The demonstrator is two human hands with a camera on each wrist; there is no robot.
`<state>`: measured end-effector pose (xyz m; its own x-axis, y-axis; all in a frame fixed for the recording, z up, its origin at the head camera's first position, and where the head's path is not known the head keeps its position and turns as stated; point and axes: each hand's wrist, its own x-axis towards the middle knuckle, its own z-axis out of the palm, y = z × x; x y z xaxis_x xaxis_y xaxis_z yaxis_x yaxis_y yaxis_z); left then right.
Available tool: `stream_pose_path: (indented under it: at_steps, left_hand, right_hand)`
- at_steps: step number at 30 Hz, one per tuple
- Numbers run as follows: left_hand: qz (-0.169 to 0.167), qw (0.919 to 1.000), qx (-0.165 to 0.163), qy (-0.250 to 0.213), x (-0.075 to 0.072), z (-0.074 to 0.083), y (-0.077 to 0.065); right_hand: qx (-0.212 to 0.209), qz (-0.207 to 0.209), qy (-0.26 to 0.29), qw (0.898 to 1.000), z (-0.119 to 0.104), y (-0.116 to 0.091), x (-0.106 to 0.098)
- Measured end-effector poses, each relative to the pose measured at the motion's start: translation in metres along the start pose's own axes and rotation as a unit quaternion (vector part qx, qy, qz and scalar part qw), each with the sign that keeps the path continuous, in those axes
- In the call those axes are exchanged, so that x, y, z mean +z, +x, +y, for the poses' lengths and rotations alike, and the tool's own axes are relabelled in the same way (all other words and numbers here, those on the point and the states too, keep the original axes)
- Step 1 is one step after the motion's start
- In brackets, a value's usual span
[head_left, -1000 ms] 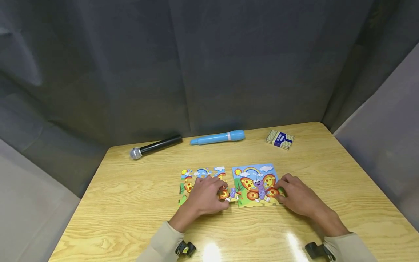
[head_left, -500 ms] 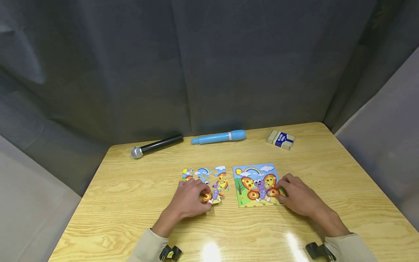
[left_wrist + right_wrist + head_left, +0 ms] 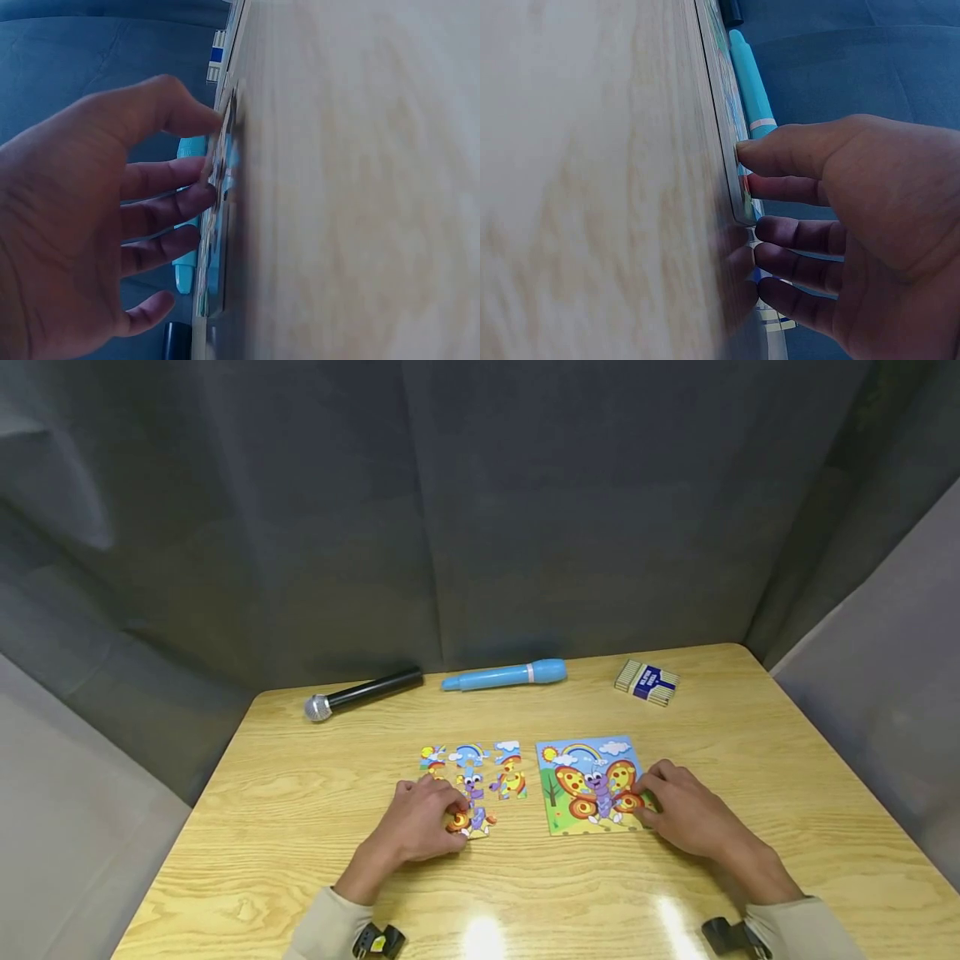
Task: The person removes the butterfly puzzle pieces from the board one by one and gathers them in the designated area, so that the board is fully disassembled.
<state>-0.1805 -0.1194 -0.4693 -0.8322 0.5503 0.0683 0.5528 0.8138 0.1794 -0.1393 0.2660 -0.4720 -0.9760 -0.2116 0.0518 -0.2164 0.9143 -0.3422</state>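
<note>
My left hand (image 3: 423, 818) pinches joined jigsaw puzzle pieces (image 3: 477, 821) with an orange wing and purple body, low over or against the table. In the left wrist view its thumb and fingers meet the thin pieces' edge. Further puzzle pieces (image 3: 512, 782) lie just beyond, with gaps among them; some are hidden under this hand. To the right lies a flat square butterfly picture board (image 3: 596, 777), its picture whole. My right hand (image 3: 688, 810) rests at the board's right edge, thumb and index fingertip touching it apart from each other, the other fingers loosely bent.
Along the back of the table (image 3: 300, 793) lie a black microphone (image 3: 367, 692), a blue microphone-shaped pen (image 3: 498, 676) and a banded bundle of small sticks (image 3: 647, 682). A dark curtain (image 3: 337, 527) hangs behind the table's far edge.
My left hand has drawn the joined puzzle pieces leftward, from beside the picture board to the lower left of the loose pieces. My right hand has stayed at the board's edge.
</note>
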Motion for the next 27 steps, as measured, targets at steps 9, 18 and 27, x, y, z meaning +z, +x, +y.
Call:
stream_pose_path:
  at_steps: [9,18,27]
  left_hand:
    - [-0.015,0.9999,-0.004,-0.002,0.0,0.0,0.0]
    - [-0.005,0.9998,-0.015,-0.007,-0.002,0.006,-0.001]
    - [0.019,0.9994,-0.011,-0.028,0.002,0.023,0.01]
  right_hand:
    - [0.001,0.001,-0.003,1.0,0.002,0.0,0.001]
    - [0.002,-0.002,0.001,1.0,0.001,-0.001,0.0]
    - [-0.009,-0.002,0.0,1.0,0.002,-0.001,-0.001]
